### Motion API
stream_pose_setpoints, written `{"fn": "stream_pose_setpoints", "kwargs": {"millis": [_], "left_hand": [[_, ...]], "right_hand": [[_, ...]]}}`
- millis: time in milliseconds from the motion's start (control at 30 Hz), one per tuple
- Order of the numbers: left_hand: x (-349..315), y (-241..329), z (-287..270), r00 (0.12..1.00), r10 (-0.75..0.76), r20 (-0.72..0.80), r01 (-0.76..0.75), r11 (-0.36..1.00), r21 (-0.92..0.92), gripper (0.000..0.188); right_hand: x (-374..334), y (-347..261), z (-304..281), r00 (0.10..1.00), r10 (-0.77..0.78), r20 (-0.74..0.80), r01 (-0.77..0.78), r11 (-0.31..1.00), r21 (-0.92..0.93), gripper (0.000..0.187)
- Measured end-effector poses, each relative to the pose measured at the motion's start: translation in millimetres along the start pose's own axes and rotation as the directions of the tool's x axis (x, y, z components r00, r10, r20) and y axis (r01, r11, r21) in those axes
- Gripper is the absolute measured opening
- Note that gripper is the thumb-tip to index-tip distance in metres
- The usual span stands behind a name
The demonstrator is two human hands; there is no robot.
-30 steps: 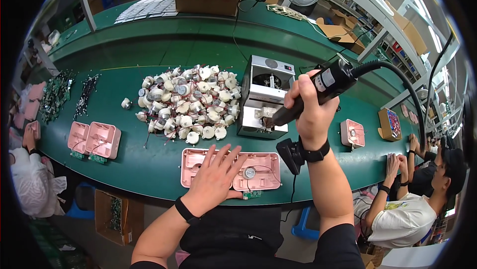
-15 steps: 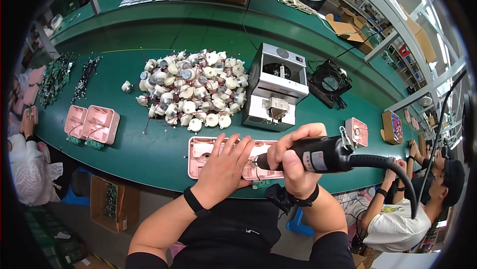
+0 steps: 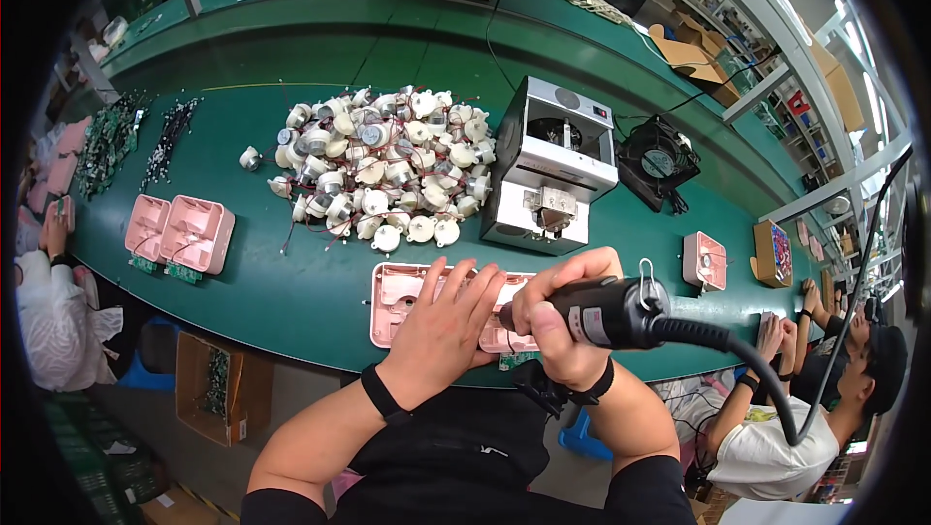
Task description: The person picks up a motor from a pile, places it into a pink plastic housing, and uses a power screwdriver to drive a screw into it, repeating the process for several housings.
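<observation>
A pink plastic housing [image 3: 386, 304] with moulded compartments lies at the bench's near edge. My left hand [image 3: 433, 336] rests flat across its middle, fingers stretched out, thumb by the near rim. A black corded electric screwdriver [image 3: 613, 314] is gripped in my right hand [image 3: 565, 326], tilted with its nose toward the housing, close beside my left fingers. The bit's end is hidden behind my hands. Below the housing's near edge a small green circuit board [image 3: 516, 360] shows. Both wrists wear black bands.
Beyond the housing lies a heap of white-capped motors [image 3: 388, 161] with wires. A grey screw-feeding machine [image 3: 553, 166] and a black fan [image 3: 661, 159] stand to its right. More pink housings [image 3: 199, 234] sit at left, another pink shell [image 3: 704, 260] at right. Co-workers sit at both sides.
My right hand and the screwdriver have shifted slightly left, toward my left hand. The metal near the tool's tip, visible before, is now covered. The whole view has shifted a little.
</observation>
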State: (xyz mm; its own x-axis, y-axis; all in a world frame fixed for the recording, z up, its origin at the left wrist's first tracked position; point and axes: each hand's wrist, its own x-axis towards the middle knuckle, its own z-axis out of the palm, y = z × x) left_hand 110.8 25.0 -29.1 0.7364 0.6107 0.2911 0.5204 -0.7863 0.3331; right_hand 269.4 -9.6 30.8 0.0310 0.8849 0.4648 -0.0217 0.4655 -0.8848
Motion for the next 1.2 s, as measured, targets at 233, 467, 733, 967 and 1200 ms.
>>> {"fn": "stream_pose_setpoints", "kwargs": {"millis": [233, 467, 733, 967, 1200], "left_hand": [[-0.7, -0.7, 3.1, 1.000, 0.006, -0.023, -0.006, 1.000, 0.006, 0.082], [-2.1, -1.3, 1.3, 1.000, 0.005, 0.029, -0.005, 1.000, 0.020, 0.085], [-11.4, -4.9, -37.5, 0.994, -0.002, -0.109, -0.005, 0.998, -0.068, 0.077], [-45.3, -136.1, -92.8, 0.775, -0.394, -0.494, 0.441, 0.897, -0.023, 0.028], [-40.0, -246.4, -96.3, 0.755, -0.440, -0.486, 0.584, 0.788, 0.194, 0.030]], "right_hand": [[0.9, -0.2, 0.7, 0.999, 0.003, 0.046, -0.005, 0.999, 0.038, 0.037], [4.2, -1.6, 5.3, 0.999, 0.019, 0.028, -0.021, 0.997, 0.069, 0.038], [4.0, -38.5, -12.6, 0.970, -0.098, -0.223, 0.130, 0.983, 0.132, 0.040], [-23.9, -70.9, -50.3, 0.932, -0.172, -0.319, 0.198, 0.979, 0.053, 0.041], [-39.8, -73.7, -49.5, 0.951, -0.134, -0.279, 0.155, 0.986, 0.055, 0.049]]}}
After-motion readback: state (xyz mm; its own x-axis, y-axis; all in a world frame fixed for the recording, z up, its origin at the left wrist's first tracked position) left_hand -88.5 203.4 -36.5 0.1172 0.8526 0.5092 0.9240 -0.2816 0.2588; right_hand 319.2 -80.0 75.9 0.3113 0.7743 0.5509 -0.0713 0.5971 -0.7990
